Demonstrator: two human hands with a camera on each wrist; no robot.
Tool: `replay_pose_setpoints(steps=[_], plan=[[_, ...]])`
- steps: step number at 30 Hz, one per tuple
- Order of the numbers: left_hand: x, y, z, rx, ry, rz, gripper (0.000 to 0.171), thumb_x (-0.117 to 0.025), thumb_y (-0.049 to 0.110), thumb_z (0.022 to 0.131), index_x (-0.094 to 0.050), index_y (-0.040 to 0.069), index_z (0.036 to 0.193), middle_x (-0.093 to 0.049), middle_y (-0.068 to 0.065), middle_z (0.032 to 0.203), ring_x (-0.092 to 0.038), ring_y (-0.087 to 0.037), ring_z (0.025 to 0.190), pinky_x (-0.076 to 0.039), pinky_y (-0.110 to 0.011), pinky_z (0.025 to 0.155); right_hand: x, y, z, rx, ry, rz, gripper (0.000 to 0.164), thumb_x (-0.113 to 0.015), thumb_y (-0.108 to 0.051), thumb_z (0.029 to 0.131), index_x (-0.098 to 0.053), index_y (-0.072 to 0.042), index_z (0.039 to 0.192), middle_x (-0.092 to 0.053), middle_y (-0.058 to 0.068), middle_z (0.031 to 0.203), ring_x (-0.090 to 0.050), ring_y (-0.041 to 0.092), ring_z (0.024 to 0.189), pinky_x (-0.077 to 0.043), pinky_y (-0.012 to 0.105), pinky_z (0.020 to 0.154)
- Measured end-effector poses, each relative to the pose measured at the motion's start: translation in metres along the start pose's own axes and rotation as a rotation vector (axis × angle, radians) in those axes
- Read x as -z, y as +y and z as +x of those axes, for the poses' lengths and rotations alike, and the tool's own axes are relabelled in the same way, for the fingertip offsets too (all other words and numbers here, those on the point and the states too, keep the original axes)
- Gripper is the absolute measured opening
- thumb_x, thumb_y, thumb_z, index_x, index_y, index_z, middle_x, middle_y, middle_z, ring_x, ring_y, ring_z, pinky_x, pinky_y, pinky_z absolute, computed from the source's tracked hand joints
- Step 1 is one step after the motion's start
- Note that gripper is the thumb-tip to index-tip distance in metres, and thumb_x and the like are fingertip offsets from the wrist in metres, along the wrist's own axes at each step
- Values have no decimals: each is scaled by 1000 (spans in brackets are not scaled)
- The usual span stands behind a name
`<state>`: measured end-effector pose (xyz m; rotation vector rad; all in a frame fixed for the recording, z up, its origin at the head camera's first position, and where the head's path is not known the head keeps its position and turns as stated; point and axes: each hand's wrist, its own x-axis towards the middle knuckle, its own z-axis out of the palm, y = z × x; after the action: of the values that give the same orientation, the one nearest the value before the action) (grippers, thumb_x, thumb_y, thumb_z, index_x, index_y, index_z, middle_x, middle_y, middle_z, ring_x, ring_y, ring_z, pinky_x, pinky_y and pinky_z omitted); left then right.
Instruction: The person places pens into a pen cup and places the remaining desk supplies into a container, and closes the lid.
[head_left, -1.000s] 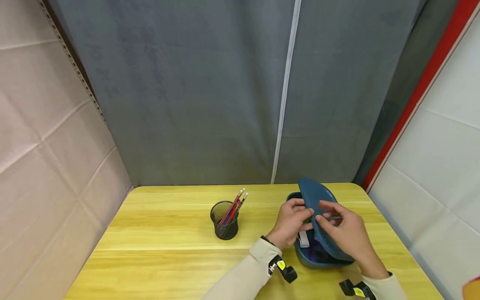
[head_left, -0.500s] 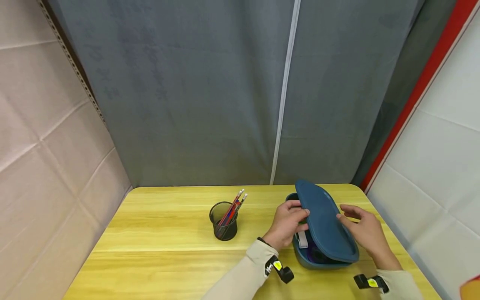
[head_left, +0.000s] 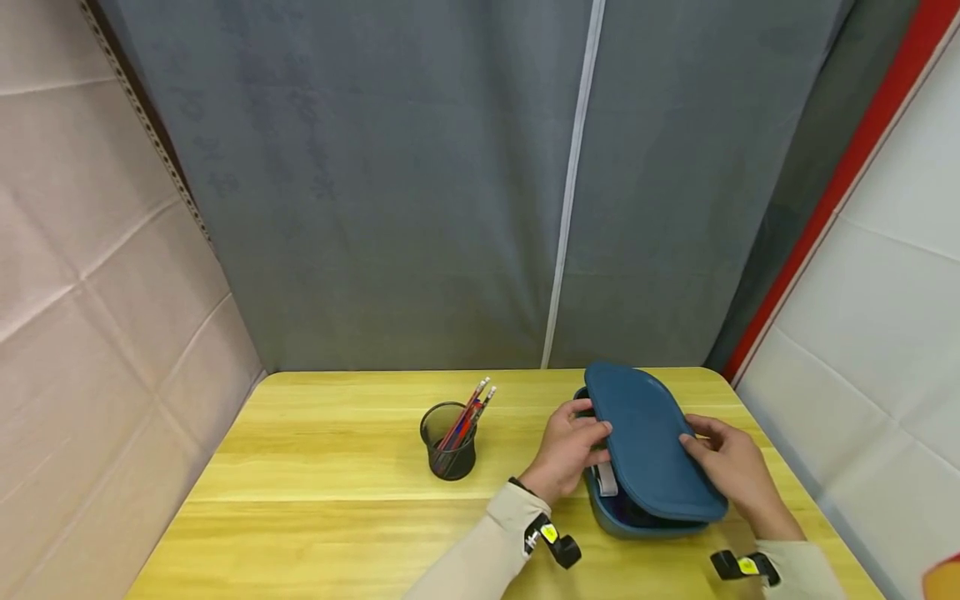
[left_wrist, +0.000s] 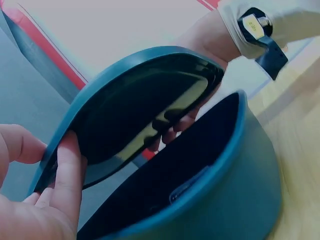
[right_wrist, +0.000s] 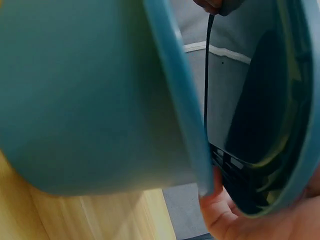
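Observation:
A blue lid [head_left: 652,446] lies tilted over a matching blue box [head_left: 622,523] at the right of the table. My left hand [head_left: 566,448] pinches the lid's left edge between thumb and fingers. On the opposite edge, my right hand [head_left: 733,467] holds the lid, thumb on top and fingers beneath. The left wrist view shows the lid's dark, shiny underside [left_wrist: 110,115] raised above the box rim [left_wrist: 242,115]. In the right wrist view, fingertips [right_wrist: 215,190] of my right hand are right at the box wall [right_wrist: 90,100]. A pale strip [head_left: 606,479] shows inside the box; its other contents are mostly hidden.
A black mesh pen cup [head_left: 448,458] with several pencils [head_left: 467,417] stands left of the box. The wooden table [head_left: 337,467] ends at a grey curtain [head_left: 405,208]. A white panel [head_left: 877,333] rises along the right side.
The lid has come down flatter over the box and shifted right. My right hand has moved from over the lid to its right edge; my left hand has drifted slightly left.

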<state>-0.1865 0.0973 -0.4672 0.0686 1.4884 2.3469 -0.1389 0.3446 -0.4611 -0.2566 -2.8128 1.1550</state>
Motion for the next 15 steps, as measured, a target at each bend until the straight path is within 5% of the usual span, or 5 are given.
replay_pose_setpoints(steps=[8,15], plan=[[18,-7,-2,-27,12,147,59,-75,0,91,-53,8,145,-67,-12,117,-73,-16,84,-64,-29,67,-2,-2,-2,5,8,-14,60,-63,-34,106,-53,5,150,-58,34,145,-63,44,121,-53,22,75],[28,-10,-5,-85,35,314,59,-78,2,90,-59,3,146,-63,-6,109,-71,-11,83,-65,-30,71,-6,-6,-4,25,23,-53,60,-66,-33,104,-54,6,149,-58,35,144,-63,47,119,-59,38,80]])
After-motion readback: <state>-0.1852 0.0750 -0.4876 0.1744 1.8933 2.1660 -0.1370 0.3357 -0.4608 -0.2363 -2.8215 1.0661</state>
